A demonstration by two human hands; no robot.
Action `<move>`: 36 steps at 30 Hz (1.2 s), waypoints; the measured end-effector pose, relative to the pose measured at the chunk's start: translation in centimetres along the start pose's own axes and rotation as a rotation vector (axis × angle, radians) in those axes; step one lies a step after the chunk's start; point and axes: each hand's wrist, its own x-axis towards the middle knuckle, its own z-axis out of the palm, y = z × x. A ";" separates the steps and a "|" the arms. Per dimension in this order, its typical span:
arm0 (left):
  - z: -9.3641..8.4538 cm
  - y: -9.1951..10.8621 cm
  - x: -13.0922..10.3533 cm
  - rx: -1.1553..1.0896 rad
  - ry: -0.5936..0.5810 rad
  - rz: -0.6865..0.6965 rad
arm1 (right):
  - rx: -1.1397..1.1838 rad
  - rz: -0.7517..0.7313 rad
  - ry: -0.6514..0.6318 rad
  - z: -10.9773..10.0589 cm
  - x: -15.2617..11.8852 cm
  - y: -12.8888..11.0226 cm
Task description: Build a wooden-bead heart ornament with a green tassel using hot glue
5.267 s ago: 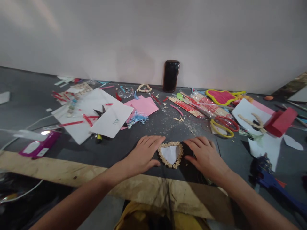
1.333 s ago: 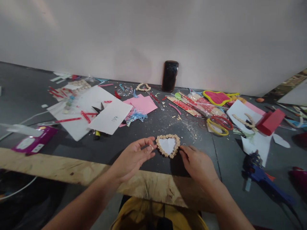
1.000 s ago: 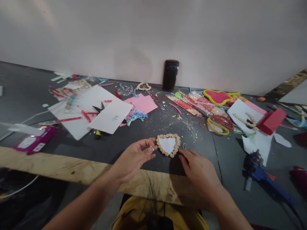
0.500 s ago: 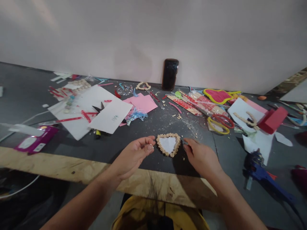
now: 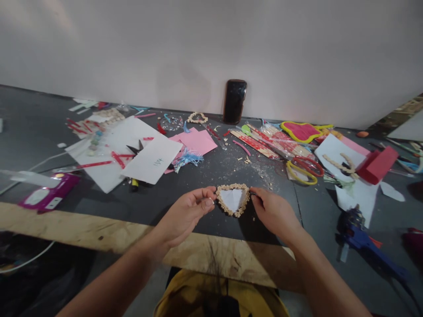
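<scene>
A small heart-shaped frame [image 5: 245, 202], edged with pale wooden bits around a white paper middle, lies near the front of the dark table. At its left edge is my left hand [image 5: 190, 211], thumb and fingers closed with the tips on the rim. My right hand [image 5: 276, 213] pinches the opposite edge, its fingers curled and partly hidden. Loose pale bits and dust [image 5: 261, 171] are scattered just behind the heart.
Scissors [image 5: 302, 171], wooden sticks [image 5: 254, 144] and a blue glue gun [image 5: 360, 237] lie to the right. White paper [image 5: 153, 158], pink paper [image 5: 200, 141] and a purple device [image 5: 49, 193] are leftward. A phone [image 5: 234, 101] leans on the wall.
My right hand has moved left onto the heart's edge, closing the small gap. My left fingertips have also come up against the rim. The heart has barely shifted.
</scene>
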 end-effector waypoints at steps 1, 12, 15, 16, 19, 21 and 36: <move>0.0 0.0 0.0 0.003 -0.005 0.004 | 0.001 0.002 0.001 0.0 0.0 0.0; -0.1 0.0 0.9 0.035 -0.008 0.036 | 0.010 -0.013 0.016 0.3 0.4 0.1; -0.4 -0.2 1.1 0.041 -0.027 0.045 | 0.014 -0.009 0.030 0.4 0.4 0.2; -0.5 -0.2 1.1 0.043 -0.030 0.042 | 0.017 -0.004 0.040 0.3 0.4 0.2; -1.0 -0.3 1.0 0.076 -0.020 0.059 | 0.040 0.021 0.099 -0.3 -0.1 0.8; -1.2 -0.2 0.8 0.103 -0.006 0.099 | 0.064 0.044 0.154 -0.9 -0.9 1.5; 2.5 1.4 3.6 0.093 -0.124 0.181 | -0.073 -0.058 0.262 1.3 -4.3 3.2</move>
